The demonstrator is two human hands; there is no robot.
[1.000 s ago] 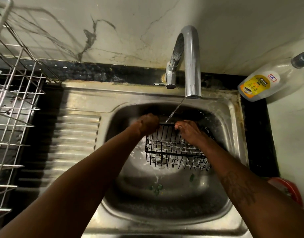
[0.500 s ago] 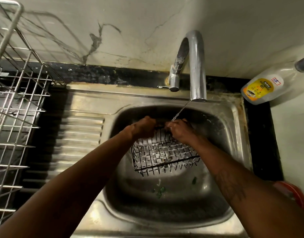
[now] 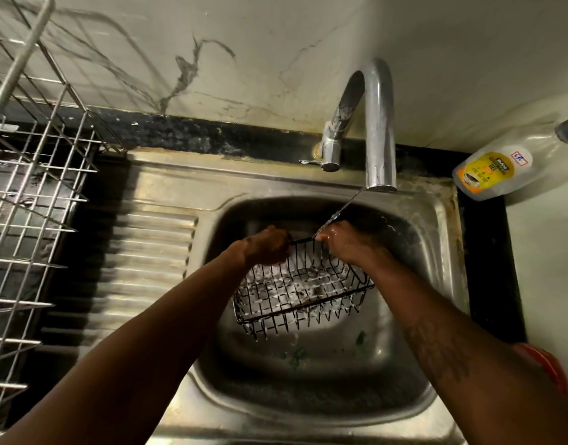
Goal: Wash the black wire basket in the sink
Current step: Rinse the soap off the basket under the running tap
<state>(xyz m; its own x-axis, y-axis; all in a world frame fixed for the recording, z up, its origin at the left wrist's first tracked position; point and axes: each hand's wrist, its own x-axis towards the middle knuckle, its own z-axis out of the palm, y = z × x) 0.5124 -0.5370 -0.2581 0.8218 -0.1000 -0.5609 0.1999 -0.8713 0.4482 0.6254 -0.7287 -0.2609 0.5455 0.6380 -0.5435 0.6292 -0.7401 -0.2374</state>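
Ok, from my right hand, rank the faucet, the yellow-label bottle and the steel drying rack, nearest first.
1. The faucet, just behind the right hand.
2. The yellow-label bottle, on the counter, right.
3. The steel drying rack, far left.

Basket (image 3: pixel 303 292) in sink (image 3: pixel 443 284), below faucet (image 3: pixel 377 130)

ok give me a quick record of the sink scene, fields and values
basket: black wire, sudsy, tilted, held over sink bowl
left hand: grips far rim, left end
right hand: grips far rim, right end, wet
tap: running, thin stream lands at right hand
sink: steel, green bits at bottom
bottle: on counter, right of tap
rack: wire, left of sink
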